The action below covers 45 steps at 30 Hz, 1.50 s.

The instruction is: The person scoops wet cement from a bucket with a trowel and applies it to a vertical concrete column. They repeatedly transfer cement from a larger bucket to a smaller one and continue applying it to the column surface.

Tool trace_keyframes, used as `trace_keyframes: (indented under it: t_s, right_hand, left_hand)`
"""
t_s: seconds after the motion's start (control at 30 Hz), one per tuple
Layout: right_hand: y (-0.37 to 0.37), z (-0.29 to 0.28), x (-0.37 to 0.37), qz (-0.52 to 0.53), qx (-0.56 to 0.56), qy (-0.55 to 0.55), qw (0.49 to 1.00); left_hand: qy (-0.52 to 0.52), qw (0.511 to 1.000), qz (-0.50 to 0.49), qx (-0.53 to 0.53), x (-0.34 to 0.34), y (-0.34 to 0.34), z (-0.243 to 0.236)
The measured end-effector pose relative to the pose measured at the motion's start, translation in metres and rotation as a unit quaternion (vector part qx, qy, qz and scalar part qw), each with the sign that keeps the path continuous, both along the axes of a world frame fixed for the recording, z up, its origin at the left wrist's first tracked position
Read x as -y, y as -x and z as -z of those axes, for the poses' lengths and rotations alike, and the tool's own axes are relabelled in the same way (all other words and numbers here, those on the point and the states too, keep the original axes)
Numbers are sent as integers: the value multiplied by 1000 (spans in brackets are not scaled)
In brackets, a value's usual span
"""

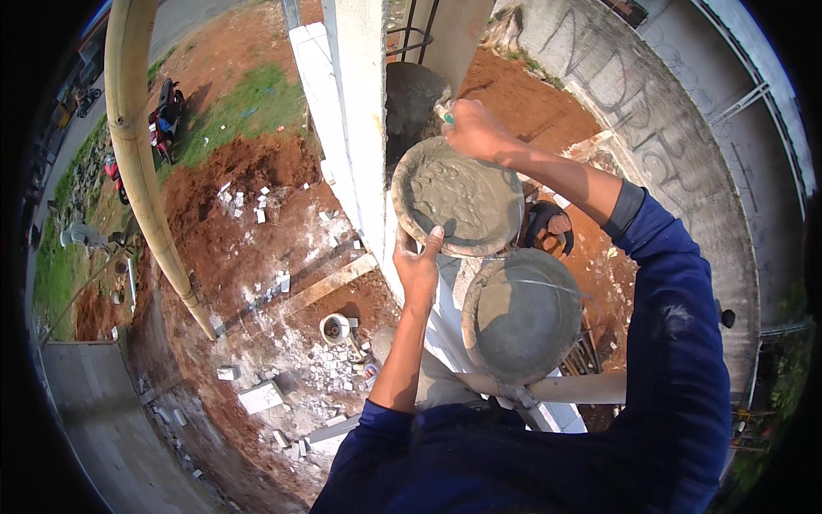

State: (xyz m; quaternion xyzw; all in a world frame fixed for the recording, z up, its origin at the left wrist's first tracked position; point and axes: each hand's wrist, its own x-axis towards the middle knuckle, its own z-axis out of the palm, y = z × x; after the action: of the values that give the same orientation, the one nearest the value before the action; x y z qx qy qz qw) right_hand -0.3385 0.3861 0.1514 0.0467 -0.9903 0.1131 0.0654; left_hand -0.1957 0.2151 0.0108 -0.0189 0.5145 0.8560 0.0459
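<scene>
A round bucket (401,206) full of wet grey mortar (454,193) is in front of me, beside a pale wall edge. My left hand (417,265) grips its near rim, thumb over the edge. At the far rim my right hand (478,130) is closed in a fist; a small green bit shows at its fingers, perhaps a tool handle, its kind hidden. Just beyond, a dark grey, mortar-coated surface (415,98) lies between the upright boards. Nearer to me is a second grey-coated bucket (522,317) with a thin wire handle.
A bamboo pole (137,154) rises at left; a horizontal pole (578,388) crosses near me. Far below are red soil, white block rubble (338,368) and a small white bucket (335,327). Another person (548,230) is below right, beside a concrete wall (642,111). Steel bars (419,34) stand ahead.
</scene>
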Motion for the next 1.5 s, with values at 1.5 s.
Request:
trace_keyframes:
  t_s: [1.5]
  right_hand:
    - [-88,-42,-71,174,425,444,769]
  left_hand:
    - [78,963,-251,67,-45,31,-2]
